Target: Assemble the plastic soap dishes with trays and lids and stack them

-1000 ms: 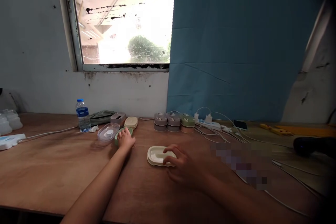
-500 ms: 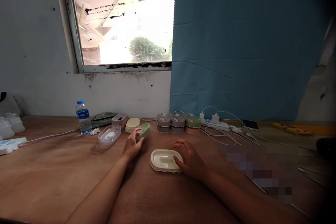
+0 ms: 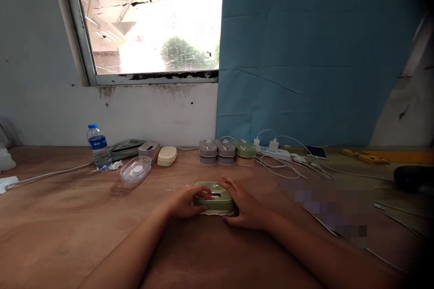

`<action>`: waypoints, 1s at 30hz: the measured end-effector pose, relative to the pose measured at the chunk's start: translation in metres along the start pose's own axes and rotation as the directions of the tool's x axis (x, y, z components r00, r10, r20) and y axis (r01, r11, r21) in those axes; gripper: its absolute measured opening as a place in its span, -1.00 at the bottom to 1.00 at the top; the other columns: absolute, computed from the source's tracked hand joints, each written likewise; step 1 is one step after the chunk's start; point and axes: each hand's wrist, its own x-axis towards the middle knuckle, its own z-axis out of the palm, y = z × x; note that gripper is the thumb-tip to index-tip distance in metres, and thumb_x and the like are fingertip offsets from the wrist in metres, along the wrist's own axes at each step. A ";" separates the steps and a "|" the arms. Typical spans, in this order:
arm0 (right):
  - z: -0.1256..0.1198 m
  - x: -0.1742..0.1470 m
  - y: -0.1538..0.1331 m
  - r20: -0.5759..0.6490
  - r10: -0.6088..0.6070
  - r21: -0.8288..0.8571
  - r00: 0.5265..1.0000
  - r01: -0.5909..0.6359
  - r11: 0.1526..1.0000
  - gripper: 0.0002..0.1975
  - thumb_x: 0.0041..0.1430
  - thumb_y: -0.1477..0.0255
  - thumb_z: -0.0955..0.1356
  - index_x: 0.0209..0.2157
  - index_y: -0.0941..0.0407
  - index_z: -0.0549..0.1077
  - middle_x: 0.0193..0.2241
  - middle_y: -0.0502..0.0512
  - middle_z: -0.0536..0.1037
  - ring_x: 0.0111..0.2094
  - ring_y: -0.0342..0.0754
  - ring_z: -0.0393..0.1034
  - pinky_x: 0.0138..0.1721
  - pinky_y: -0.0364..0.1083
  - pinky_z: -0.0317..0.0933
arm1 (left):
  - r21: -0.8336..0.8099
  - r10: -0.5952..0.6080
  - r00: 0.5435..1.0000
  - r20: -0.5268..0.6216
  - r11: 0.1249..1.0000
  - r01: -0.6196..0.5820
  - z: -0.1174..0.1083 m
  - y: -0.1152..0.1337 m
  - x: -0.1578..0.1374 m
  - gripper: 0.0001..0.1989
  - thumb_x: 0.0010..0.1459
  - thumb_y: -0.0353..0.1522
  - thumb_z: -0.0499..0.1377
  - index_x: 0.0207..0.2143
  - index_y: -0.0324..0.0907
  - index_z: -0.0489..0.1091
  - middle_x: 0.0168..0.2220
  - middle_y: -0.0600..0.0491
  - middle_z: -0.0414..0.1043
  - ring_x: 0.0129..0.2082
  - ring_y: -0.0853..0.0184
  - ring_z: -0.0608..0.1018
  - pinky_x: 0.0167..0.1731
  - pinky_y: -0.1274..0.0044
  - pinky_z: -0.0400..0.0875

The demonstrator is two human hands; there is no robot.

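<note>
"Fingers [image 3: 204, 188] of the left hand [image 3: 186, 202]: what are they touching?"

"They are curling over the top of a green slotted cover [image 3: 219, 205], beside its opening, while the thumb is pressing low on its near side. The hand is gripping the left end."

"And the right hand [image 3: 249, 205]?"

"It is clasping the right end. Its fingers are fanning a little apart along the far edge, and its thumb is lying low at the near corner, so the grip is partly spread rather than tight. I cannot tell how hard either hand is pressing."

"Which way is the cover lying?"

"Directly between the two hands, its long axis running left to right. Neither hand is nearer; both are touching it. Below it a wavy cream rim [image 3: 217, 213] is showing. I cannot tell whether the two are fitting tightly together."

"What is standing farther out?"

"On the bench [image 3: 84, 235], a clear plastic tub [image 3: 135, 174] is sitting beyond the left hand, with a cream stack [image 3: 167, 156] near it. Straight ahead, two grey boxes [image 3: 207, 149] and a green-topped box [image 3: 245, 148] are standing in a row by the wall, and a water bottle [image 3: 98, 144] is standing at far left."
</note>
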 end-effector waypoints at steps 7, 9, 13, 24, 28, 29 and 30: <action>0.002 0.001 0.007 0.112 0.044 0.097 0.993 -0.055 0.994 -0.20 -0.09 0.32 0.35 0.17 0.10 -0.06 0.19 0.20 -0.06 0.17 0.09 -0.12 0.12 0.04 -0.09 | 0.000 -0.004 1.000 0.022 1.000 0.004 -0.001 -0.002 0.001 -0.65 -0.08 -0.42 0.16 -0.17 -0.11 0.28 -0.19 0.08 0.46 -0.21 0.33 0.47 -0.22 0.56 0.30; 0.002 0.001 0.007 0.114 0.041 0.108 0.993 -0.053 0.993 -0.21 -0.09 0.32 0.35 0.17 0.09 -0.05 0.19 0.20 -0.05 0.17 0.09 -0.11 0.12 0.04 -0.09 | 0.004 -0.011 1.000 0.026 1.000 0.011 -0.002 0.001 0.000 -0.66 -0.07 -0.42 0.15 -0.16 -0.11 0.29 -0.19 0.08 0.46 -0.23 0.34 0.47 -0.23 0.56 0.30; 0.001 0.001 0.006 0.109 0.037 0.104 0.993 -0.048 0.993 -0.22 -0.08 0.32 0.35 0.16 0.08 -0.03 0.18 0.20 -0.03 0.16 0.09 -0.08 0.11 0.03 -0.06 | 0.036 0.028 0.999 0.046 0.999 -0.030 -0.006 0.006 -0.002 -0.64 -0.07 -0.38 0.15 -0.14 -0.10 0.29 -0.19 0.09 0.44 -0.21 0.34 0.46 -0.19 0.55 0.29; -0.002 0.000 0.002 0.110 0.016 0.036 0.994 -0.020 0.999 -0.30 -0.07 0.30 0.34 0.12 0.08 0.06 0.15 0.21 0.02 0.12 0.10 0.00 0.09 0.02 -0.02 | 0.333 -0.423 0.459 -0.781 0.340 0.879 -0.070 -0.060 -0.030 -0.61 -0.03 -0.47 -0.04 -0.08 -0.29 0.21 -0.21 -0.18 0.41 -0.11 0.05 0.36 -0.15 0.36 0.13; -0.003 0.001 0.000 0.107 0.005 0.012 0.994 -0.006 1.000 -0.31 -0.06 0.31 0.34 0.12 0.09 0.06 0.14 0.22 0.03 0.12 0.10 0.00 0.09 0.03 -0.02 | 0.274 -0.567 0.339 -0.751 0.198 0.941 -0.082 -0.071 -0.044 -0.64 -0.01 -0.42 -0.05 -0.10 -0.27 0.21 -0.28 -0.19 0.45 -0.12 0.03 0.37 -0.20 0.35 0.10; -0.004 0.001 0.000 0.105 0.004 0.005 0.994 -0.004 1.000 -0.31 -0.06 0.31 0.34 0.12 0.08 0.06 0.14 0.22 0.04 0.12 0.10 -0.01 0.08 0.03 -0.01 | 0.273 -0.580 0.340 -0.740 0.203 0.940 -0.083 -0.072 -0.046 -0.65 -0.01 -0.44 -0.05 -0.12 -0.22 0.23 -0.28 -0.15 0.46 -0.13 0.06 0.38 -0.20 0.35 0.09; -0.004 0.001 0.000 0.102 0.004 -0.002 0.995 -0.004 1.000 -0.32 -0.06 0.31 0.34 0.12 0.08 0.07 0.14 0.22 0.04 0.12 0.11 -0.01 0.08 0.03 -0.01 | 0.272 -0.588 0.344 -0.732 0.210 0.939 -0.084 -0.074 -0.047 -0.66 -0.01 -0.46 -0.06 -0.14 -0.17 0.24 -0.28 -0.12 0.47 -0.14 0.08 0.39 -0.20 0.36 0.08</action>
